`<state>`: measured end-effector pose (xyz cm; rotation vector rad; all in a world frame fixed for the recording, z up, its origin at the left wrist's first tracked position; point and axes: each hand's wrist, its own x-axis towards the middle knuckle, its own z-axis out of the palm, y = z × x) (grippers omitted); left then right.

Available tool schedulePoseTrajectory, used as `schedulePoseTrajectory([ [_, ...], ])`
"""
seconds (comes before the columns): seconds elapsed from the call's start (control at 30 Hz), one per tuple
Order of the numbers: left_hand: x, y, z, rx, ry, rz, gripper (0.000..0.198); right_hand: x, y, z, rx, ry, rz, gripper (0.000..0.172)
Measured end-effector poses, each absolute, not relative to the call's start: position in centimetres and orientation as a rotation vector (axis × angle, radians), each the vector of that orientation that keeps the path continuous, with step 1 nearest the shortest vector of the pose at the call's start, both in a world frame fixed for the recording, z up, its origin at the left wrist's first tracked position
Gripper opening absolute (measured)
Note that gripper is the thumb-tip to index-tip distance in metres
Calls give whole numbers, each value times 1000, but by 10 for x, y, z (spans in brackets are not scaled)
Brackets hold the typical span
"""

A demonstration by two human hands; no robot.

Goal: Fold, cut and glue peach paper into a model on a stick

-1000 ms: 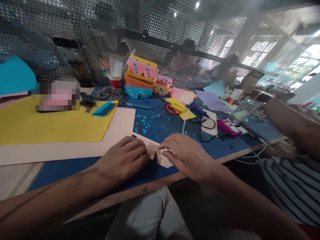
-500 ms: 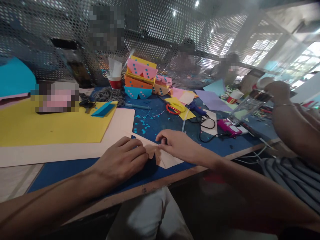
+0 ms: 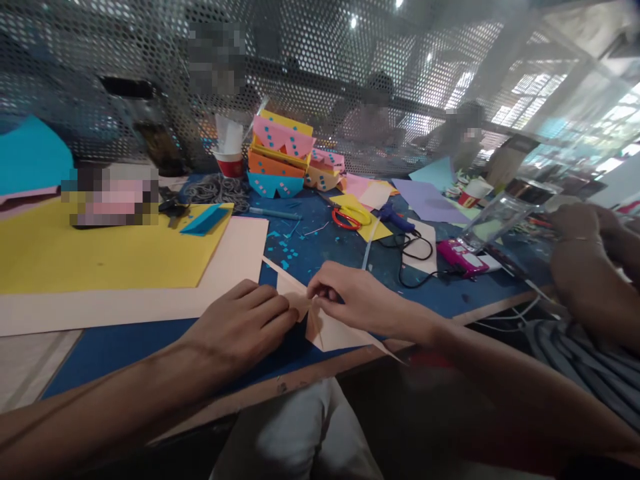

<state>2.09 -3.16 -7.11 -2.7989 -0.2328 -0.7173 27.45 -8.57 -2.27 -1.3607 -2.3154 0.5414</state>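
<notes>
A cut piece of pale peach paper (image 3: 330, 331) lies near the table's front edge, with a notch in its near side and a narrow strip along its far side. My left hand (image 3: 253, 317) has its fingers curled together on the paper's left part. From the right, my right hand (image 3: 353, 297) pinches the paper close to the notch, thumb against bent fingers. Both hands hide parts of the paper. Small blue paper scraps (image 3: 283, 248) are scattered just beyond the hands.
Yellow card (image 3: 125, 260) lies on a large peach sheet (image 3: 235, 267) at left. Decorated folded paper pieces (image 3: 277, 160) stand at the back. Scissors (image 3: 347, 217), a blue glue gun (image 3: 397, 217) and a glass jar (image 3: 493, 217) are rightward, near another person's arm (image 3: 580, 267).
The peach paper has turned slightly, and its right end now sticks out past the table edge under my right wrist. The other person's hand has moved down from the jar's lid.
</notes>
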Motion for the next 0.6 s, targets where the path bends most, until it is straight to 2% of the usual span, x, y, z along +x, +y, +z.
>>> schedulePoseTrajectory([
  [0.23, 25, -44, -65, -2822, -316, -754, 21, 273, -59, -17, -1105, -2519, 734, 16],
  [0.47, 25, -40, -55, -2830, -251, -736, 19, 278, -44, -29, -1104, -2291, 1098, 14],
  [0.6, 22, -36, -60, -2815, -198, -721, 21, 278, -43, -36, -1108, -2217, 1122, 14],
])
